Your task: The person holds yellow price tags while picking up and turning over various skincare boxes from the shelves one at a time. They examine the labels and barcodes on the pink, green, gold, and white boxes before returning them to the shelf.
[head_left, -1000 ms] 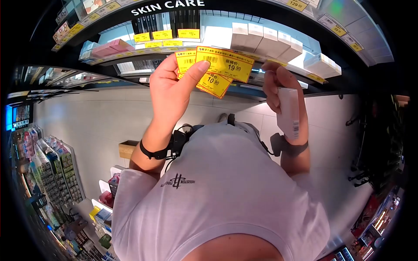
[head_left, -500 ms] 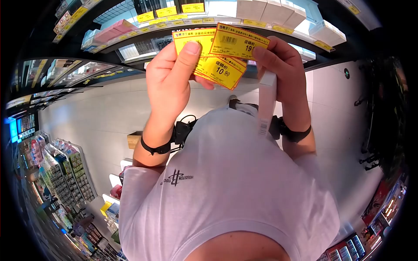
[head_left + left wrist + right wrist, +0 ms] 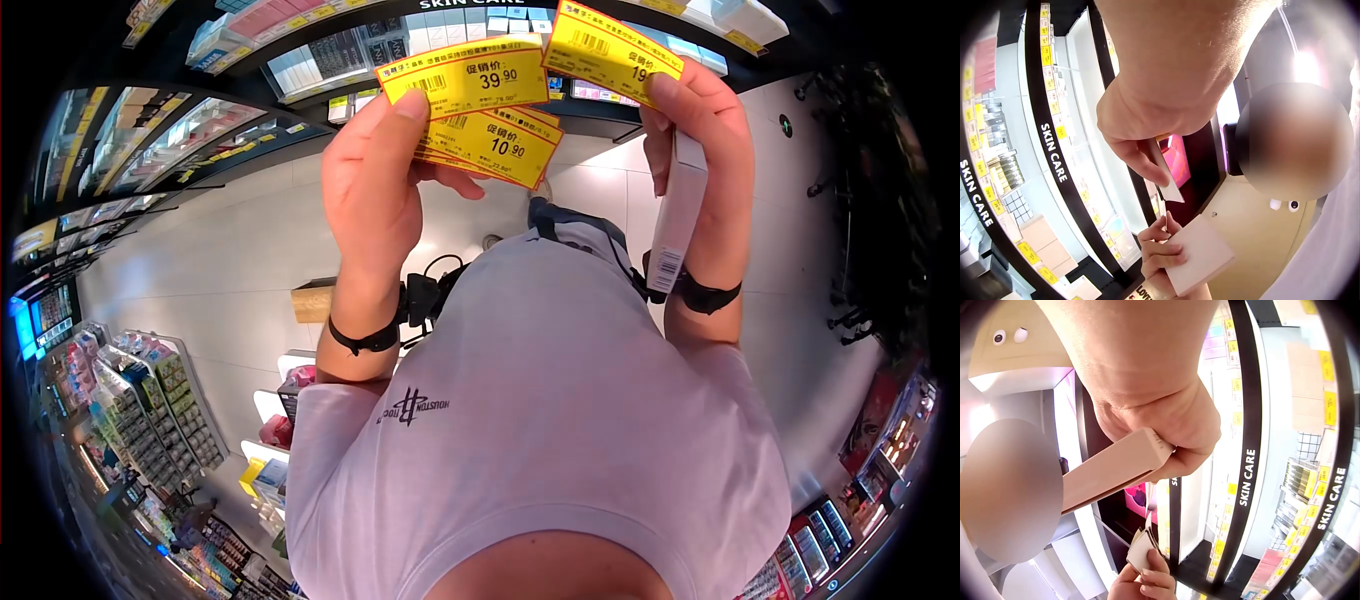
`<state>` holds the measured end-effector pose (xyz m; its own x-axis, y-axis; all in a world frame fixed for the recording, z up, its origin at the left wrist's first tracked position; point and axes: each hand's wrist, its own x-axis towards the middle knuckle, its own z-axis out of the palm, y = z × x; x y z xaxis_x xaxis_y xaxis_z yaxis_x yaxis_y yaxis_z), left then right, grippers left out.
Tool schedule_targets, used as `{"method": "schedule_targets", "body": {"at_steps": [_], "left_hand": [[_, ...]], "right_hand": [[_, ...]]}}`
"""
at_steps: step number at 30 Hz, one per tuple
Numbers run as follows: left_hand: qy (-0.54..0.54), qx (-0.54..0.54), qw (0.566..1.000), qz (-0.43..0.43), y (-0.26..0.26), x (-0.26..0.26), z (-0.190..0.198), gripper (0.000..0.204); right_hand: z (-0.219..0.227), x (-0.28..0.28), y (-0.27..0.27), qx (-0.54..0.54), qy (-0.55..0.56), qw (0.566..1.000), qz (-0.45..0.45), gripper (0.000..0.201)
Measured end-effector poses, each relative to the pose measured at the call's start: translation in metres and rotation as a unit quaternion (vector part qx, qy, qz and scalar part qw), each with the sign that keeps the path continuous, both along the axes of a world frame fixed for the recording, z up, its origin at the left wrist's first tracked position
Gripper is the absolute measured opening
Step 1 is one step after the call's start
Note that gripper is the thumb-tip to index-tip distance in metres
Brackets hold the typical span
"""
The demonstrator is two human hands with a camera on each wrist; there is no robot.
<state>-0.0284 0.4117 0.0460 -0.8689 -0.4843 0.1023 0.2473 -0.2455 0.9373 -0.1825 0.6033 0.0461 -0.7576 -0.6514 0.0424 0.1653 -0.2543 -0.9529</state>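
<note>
In the head view my left hand [image 3: 375,195] pinches a fanned stack of yellow price tags [image 3: 470,88], thumb on top. The uppermost reads 39.90, and a tag marked 10.90 [image 3: 495,150] sticks out below it. My right hand [image 3: 715,130] pinches another yellow price tag [image 3: 605,50] at its corner, thumb over the 19 printed there. The same hand holds a slim pale box [image 3: 680,215] against the palm, barcode end toward my body. In the left wrist view the box [image 3: 1200,253] shows its broad plain face. The right wrist view shows the white backs of the tags [image 3: 1140,550].
Beyond my hands stands a shelf unit with a SKIN CARE header [image 3: 470,3], boxed goods and yellow price labels along its edges. A wooden box [image 3: 313,300] is on the floor at left. Racks of goods [image 3: 160,390] stand further left, and dark hanging things [image 3: 880,200] at right.
My right hand, first apart from the tags with the box, took hold of the 19.90 tag and drew it right, off the left-hand stack. The 39.90 tag beneath now shows.
</note>
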Motion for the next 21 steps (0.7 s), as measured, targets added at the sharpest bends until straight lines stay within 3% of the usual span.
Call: {"method": "schedule_targets", "body": {"at_steps": [2,5,8,12,14,17,21], "left_hand": [[0.001,0.003,1.0,-0.001,-0.002,0.006,0.0,0.036],[0.007,0.001,1.0,0.001,-0.001,0.015,-0.001,0.036],[0.018,-0.003,1.0,0.009,0.0,0.02,-0.002,0.036],[0.027,-0.009,0.999,0.025,0.004,0.023,-0.002,0.033],[0.023,-0.014,0.999,0.03,0.009,0.021,0.0,0.032],[0.021,-0.025,0.999,0.032,0.02,0.012,-0.001,0.03],[0.046,-0.045,0.997,0.036,0.041,-0.013,-0.001,0.024]], "right_hand": [[0.006,0.009,-0.002,0.013,-0.01,0.999,-0.029,0.01],[0.025,0.037,-0.008,0.062,0.0,0.99,-0.131,0.032],[0.026,0.033,-0.006,0.076,0.006,0.989,-0.129,0.036],[0.024,0.028,-0.007,0.015,0.028,0.996,-0.089,0.04],[0.024,0.021,0.0,-0.048,-0.013,0.998,-0.03,0.013],[0.021,0.004,0.012,-0.054,-0.032,0.997,0.039,0.011],[0.024,-0.016,0.029,-0.025,-0.021,0.998,0.053,0.008]]}}
